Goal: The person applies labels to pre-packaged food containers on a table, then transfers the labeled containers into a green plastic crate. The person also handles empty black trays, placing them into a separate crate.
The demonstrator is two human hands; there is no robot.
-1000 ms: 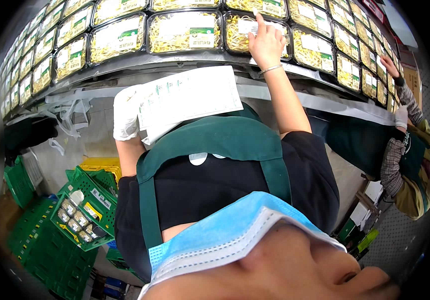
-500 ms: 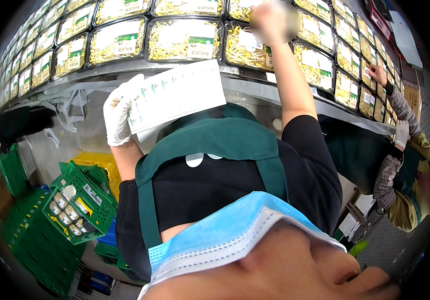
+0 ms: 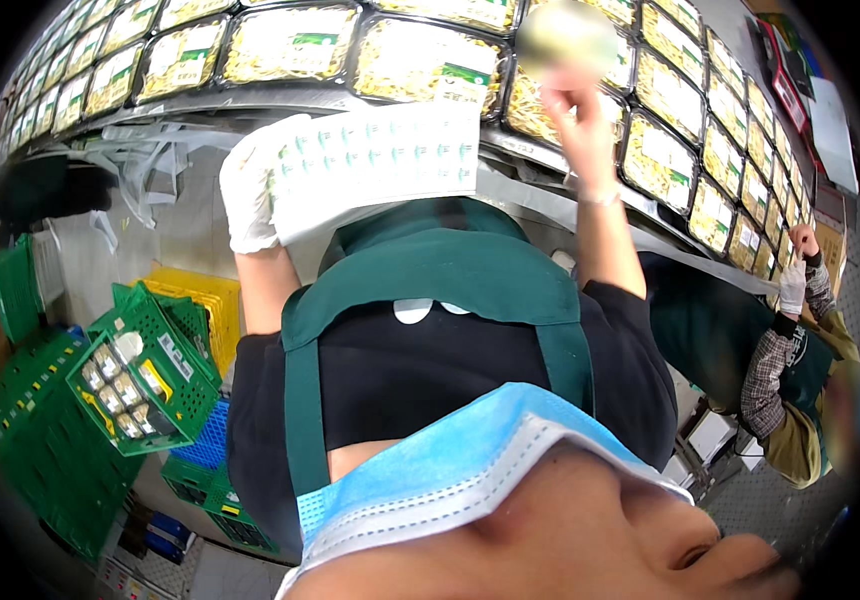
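Observation:
My left hand (image 3: 250,195), in a white glove, grips the left edge of a sheet of green-and-white stickers (image 3: 380,155). The sheet is tilted in front of my green apron, at the table's near edge. My bare right hand (image 3: 580,125) hovers over the front rows with its fingers bent and drawn together. Whether a sticker is between them cannot be made out, and a blurred patch covers the area just beyond. Below that hand lies a black tray of bean sprouts (image 3: 525,105) under clear film. Left of it sits another sprout tray (image 3: 430,60) with a green-and-white label.
Rows of packed sprout trays (image 3: 285,45) cover the table. At the right, a co-worker's hands (image 3: 795,270) are at the table edge, one gloved. Green crates (image 3: 145,370) and a yellow crate (image 3: 205,305) stand at lower left. Torn clear film (image 3: 145,165) hangs from the table edge.
My right hand has drawn back toward me from the farther trays. The sticker sheet has turned to lie more level. The co-worker's bare hand has moved off the trays toward the gloved one.

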